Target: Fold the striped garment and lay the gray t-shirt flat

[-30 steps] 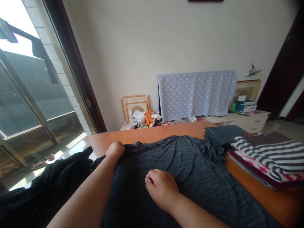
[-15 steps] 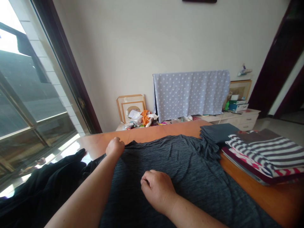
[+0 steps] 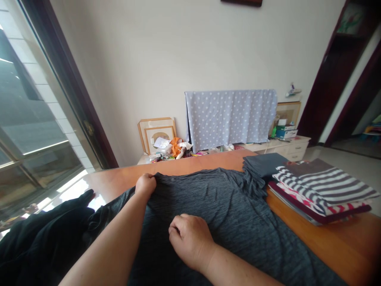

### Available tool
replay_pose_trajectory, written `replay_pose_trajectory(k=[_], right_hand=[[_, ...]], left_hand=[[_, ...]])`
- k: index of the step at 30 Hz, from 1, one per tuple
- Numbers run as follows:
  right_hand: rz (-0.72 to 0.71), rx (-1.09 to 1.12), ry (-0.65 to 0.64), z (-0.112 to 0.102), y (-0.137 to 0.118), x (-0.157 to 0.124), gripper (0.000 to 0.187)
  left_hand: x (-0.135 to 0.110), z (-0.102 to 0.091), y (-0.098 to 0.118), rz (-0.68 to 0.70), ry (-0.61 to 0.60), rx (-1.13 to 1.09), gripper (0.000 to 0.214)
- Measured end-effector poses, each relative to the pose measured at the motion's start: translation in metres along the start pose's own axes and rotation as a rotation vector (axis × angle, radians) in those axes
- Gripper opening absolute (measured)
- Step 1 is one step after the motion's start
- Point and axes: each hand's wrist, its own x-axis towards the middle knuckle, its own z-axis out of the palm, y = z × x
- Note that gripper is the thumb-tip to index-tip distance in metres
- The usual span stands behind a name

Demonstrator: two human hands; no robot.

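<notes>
A dark grey heathered T-shirt [image 3: 226,206] lies spread over the wooden table, its far edge bunched into small creases. My left hand [image 3: 145,185] is closed on that far edge near the left shoulder, with a sleeve trailing out to its left. Lower down, my right hand [image 3: 190,240] rests against the middle of the shirt. Its fingers are curled and pinched towards the thumb on the cloth; the fingertips are mostly hidden under the hand.
At the right stand folded clothes, with a striped garment [image 3: 327,184] on top and a folded dark grey one [image 3: 264,165] behind. A heap of black clothing [image 3: 44,238] lies at the left. Beyond the wooden table [image 3: 119,178], a polka-dot cloth [image 3: 232,119] hangs over something against the wall.
The view has turned slightly to the right. My left hand now sits closer against the shirt's far edge, and its left sleeve shows more. My right hand stays on the shirt.
</notes>
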Motion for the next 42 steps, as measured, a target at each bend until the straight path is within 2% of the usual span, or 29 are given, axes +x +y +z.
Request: replay_pose_trajectory(k=[3,5,11,15,18,21,23,26,30,33,37,42], right_hand=[[-0.001,-0.006,-0.008,-0.001,0.0,0.0,0.021],[-0.001,-0.01,-0.017,-0.002,0.0,0.0,0.022],[-0.006,-0.034,-0.022,-0.003,0.0,-0.001,0.022],[-0.012,-0.04,-0.013,-0.003,-0.001,-0.001,0.022],[-0.02,-0.048,-0.013,-0.004,-0.002,-0.002,0.023],[-0.032,-0.052,-0.017,-0.006,-0.004,-0.003,0.023],[-0.026,-0.059,-0.034,-0.008,-0.005,-0.004,0.023],[-0.005,-0.038,-0.06,-0.009,-0.006,-0.005,0.025],[0.092,0.302,-0.042,-0.009,-0.004,-0.007,0.019],[0.17,0.52,-0.032,-0.008,0.0,-0.003,0.019],[0.306,0.817,0.01,-0.014,0.012,0.009,0.023],[0.518,1.19,0.166,-0.04,0.046,0.024,0.022]], left_hand=[[-0.005,0.002,0.0,0.024,-0.004,0.0,0.055],[-0.01,0.004,0.001,0.065,-0.028,0.006,0.06],[-0.03,0.003,0.006,0.175,-0.059,0.032,0.065],[-0.056,-0.009,0.004,0.222,-0.047,0.043,0.061],[-0.084,-0.027,-0.001,0.225,-0.044,0.006,0.056],[-0.12,-0.051,-0.005,0.171,-0.035,-0.039,0.049],[-0.151,-0.066,-0.006,0.134,-0.035,-0.045,0.046],[-0.211,-0.079,-0.006,0.132,-0.059,-0.026,0.044],[-0.295,-0.081,-0.007,0.199,-0.101,0.172,0.053],[-0.332,-0.078,-0.01,0.204,-0.155,0.288,0.068],[-0.34,-0.076,-0.01,0.192,-0.184,0.34,0.078],[-0.337,-0.073,-0.008,0.21,-0.149,0.341,0.079]])
